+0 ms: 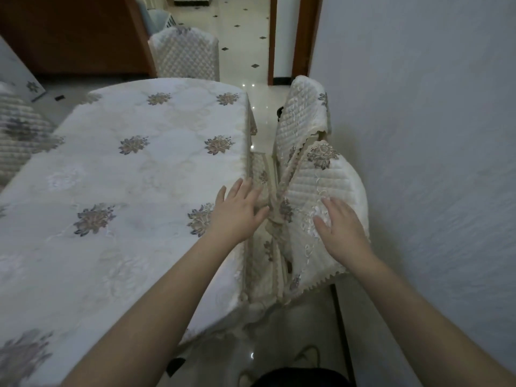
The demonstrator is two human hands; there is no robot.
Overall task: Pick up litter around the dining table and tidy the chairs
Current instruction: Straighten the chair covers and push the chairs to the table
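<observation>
Chairs: nearest chair (321, 196) stood between bench (134, 163) and wall. Left hand (237, 210) hovered spread, holding nothing; right hand (339, 227) lay flat on its quilted back, no grip. Advice: push squarely, evenly

tablecloth (134, 174): woven cloth, faint satin sheen; embroidered flower motifs, raised thread.
near chair cover (321, 191): quilted cloth, diamond stitching, slightly glossy; scalloped lace trim on the edge.
second chair cover (303, 107): same quilted cloth, same sheen.
far chair cover (185, 55): quilted cloth, puffier diamonds, matt to low sheen.
floor (243, 46): polished tile, glossy, shows point reflections; small dark inlays.
wall (432, 121): matt, finely textured surface, paint or paper cannot be told.
door frame (305, 37): brown wood, smooth, low gloss.
cabinet (72, 32): dark brown wood, smooth.
</observation>
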